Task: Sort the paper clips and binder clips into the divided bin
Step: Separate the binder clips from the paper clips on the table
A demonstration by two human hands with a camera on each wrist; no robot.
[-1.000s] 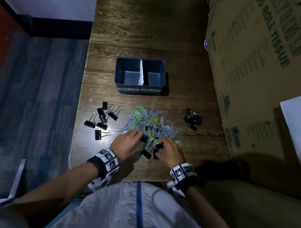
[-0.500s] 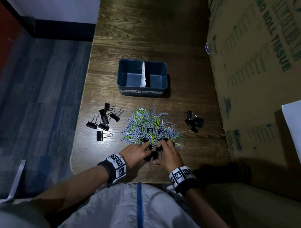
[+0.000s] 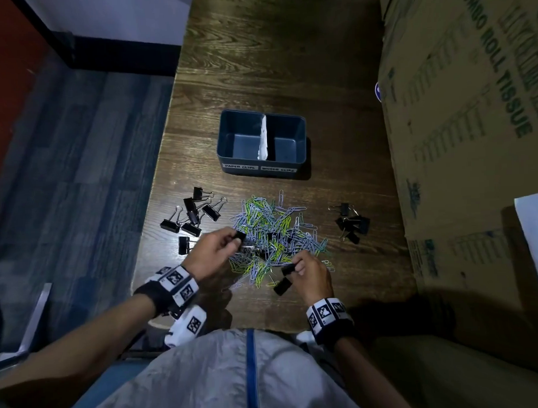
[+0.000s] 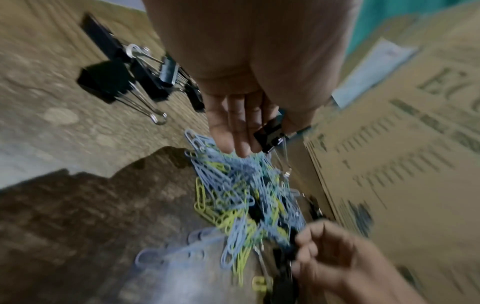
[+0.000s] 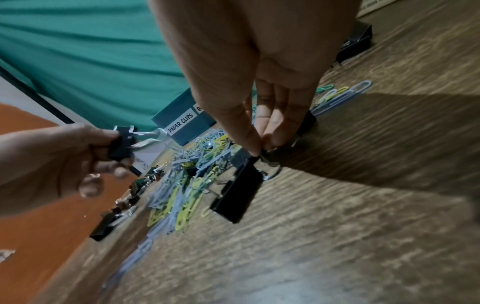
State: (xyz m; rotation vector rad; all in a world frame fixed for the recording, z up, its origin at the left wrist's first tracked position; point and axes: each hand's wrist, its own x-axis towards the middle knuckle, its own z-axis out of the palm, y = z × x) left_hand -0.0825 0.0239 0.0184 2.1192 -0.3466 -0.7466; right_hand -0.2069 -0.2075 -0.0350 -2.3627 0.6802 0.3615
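Each hand pinches a black binder clip above the paper clip pile (image 3: pixel 275 234): left hand (image 3: pixel 214 251) by the body, right hand (image 3: pixel 309 271) apparently by its wire handle, separating binder clips for the far divided bin (image 3: pixel 228 129)

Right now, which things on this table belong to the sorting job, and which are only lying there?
For the job:
divided bin
paper clip pile
loose binder clips
binder clip in left hand
binder clip in right hand

Lying about:
cardboard box

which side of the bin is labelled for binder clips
The right compartment of the divided bin: its front label reads BINDER CLIPS, while the left one reads PAPER CLIPS. A white divider separates them.
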